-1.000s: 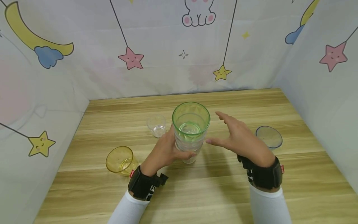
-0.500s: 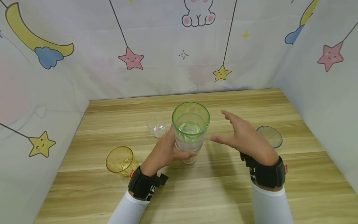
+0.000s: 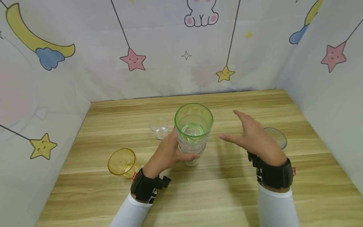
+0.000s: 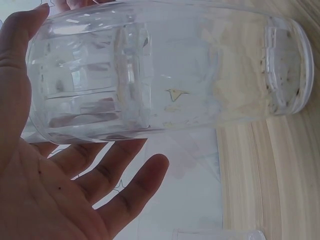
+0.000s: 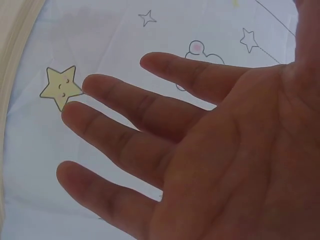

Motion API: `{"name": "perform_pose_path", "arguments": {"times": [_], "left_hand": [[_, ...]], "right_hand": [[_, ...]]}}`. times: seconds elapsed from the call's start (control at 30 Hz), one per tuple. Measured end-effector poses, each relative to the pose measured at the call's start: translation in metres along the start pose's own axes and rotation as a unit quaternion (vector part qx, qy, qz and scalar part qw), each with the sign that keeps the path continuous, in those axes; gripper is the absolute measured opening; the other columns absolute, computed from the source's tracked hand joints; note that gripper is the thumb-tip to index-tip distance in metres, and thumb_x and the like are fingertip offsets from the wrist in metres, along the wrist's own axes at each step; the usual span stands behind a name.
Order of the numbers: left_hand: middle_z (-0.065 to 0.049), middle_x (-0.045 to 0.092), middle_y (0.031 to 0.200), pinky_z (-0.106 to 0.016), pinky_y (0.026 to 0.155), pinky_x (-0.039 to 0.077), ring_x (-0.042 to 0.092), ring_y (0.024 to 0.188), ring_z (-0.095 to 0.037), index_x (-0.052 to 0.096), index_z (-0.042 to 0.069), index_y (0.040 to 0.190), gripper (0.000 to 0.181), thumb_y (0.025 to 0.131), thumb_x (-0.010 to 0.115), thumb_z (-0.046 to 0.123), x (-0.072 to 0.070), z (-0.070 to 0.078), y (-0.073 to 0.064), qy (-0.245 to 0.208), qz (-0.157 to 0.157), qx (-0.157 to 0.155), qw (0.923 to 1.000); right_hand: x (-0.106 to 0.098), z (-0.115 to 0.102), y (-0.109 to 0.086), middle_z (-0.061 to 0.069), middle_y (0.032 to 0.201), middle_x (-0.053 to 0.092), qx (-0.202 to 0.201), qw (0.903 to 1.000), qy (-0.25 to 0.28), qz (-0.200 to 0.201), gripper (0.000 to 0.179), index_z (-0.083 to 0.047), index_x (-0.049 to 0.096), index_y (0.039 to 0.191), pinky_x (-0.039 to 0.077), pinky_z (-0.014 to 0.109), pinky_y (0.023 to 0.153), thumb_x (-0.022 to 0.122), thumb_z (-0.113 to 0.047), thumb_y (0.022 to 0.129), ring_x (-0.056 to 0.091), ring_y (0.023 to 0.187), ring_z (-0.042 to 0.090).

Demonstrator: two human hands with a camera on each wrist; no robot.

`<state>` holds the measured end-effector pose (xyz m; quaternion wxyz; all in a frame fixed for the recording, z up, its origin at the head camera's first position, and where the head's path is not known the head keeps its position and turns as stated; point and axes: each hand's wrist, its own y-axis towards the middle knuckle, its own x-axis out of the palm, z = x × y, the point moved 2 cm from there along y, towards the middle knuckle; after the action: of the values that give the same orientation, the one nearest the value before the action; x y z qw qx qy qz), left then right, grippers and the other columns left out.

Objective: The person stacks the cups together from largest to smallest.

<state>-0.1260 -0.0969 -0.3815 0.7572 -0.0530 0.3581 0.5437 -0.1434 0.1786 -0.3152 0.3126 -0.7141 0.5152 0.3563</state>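
Observation:
My left hand (image 3: pixel 167 151) grips a stack of see-through cups, thumb across the front. The topmost cup (image 3: pixel 193 129) is tinted green. Below it, the left wrist view shows clear ribbed cup walls (image 4: pixel 185 70) beside my left hand (image 4: pixel 47 190); whether the base touches the table is hard to tell. To the right of the stack, my right hand (image 3: pixel 253 137) hangs apart from it, thumb and fingers spread, holding nothing. In the right wrist view the right hand (image 5: pixel 210 145) has its fingers extended. A blue-rimmed cup (image 3: pixel 278 137) is partly hidden behind it.
A small clear cup (image 3: pixel 159 127) stands behind my left hand. Left of my left wrist is a yellow cup (image 3: pixel 122 164). The wooden table (image 3: pixel 198 201) is walled by white printed cloth (image 3: pixel 164 78) at the back and sides.
My right hand has drawn away to the right from the stack, covering more of the blue-rimmed cup. My left hand and the stack have stayed in place.

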Motion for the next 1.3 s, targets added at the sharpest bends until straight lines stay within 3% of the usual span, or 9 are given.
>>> {"name": "perform_pose_path", "arguments": {"times": [0.63, 1.03, 1.3], "left_hand": [[0.007, 0.057, 0.133, -0.044, 0.096, 0.049, 0.058, 0.117, -0.016, 0.027, 0.028, 0.153, 0.109, 0.068, 0.094, 0.041, 0.000, -0.001, 0.000, 0.007, 0.002, -0.010, 0.9999], [0.007, 0.058, 0.132, -0.044, 0.095, 0.049, 0.058, 0.117, -0.015, 0.026, 0.030, 0.155, 0.110, 0.069, 0.093, 0.041, 0.000, -0.001, 0.000, 0.007, 0.002, -0.015, 0.9999], [0.006, 0.058, 0.131, -0.043, 0.095, 0.049, 0.058, 0.116, -0.015, 0.025, 0.029, 0.155, 0.110, 0.069, 0.093, 0.041, -0.001, -0.001, 0.000, 0.005, -0.001, -0.020, 0.9998]], "right_hand": [[-0.011, 0.021, -0.002, 0.032, 0.155, 0.030, 0.035, 0.9980, -0.045, 0.026, 0.119, 0.001, 0.019, 0.159, 0.030, 0.067, 0.107, 0.068, -0.073, 0.081, 0.030, 0.140, 0.051], [-0.018, 0.043, 0.002, 0.037, 0.154, 0.027, 0.072, 0.9952, -0.065, 0.015, 0.117, 0.005, 0.014, 0.158, 0.015, 0.079, 0.101, 0.061, -0.074, 0.085, 0.024, 0.138, 0.057], [-0.021, 0.051, 0.002, 0.039, 0.153, 0.025, 0.085, 0.9941, -0.067, 0.007, 0.119, 0.006, 0.012, 0.158, 0.022, 0.079, 0.099, 0.061, -0.074, 0.085, 0.025, 0.137, 0.059]]}}
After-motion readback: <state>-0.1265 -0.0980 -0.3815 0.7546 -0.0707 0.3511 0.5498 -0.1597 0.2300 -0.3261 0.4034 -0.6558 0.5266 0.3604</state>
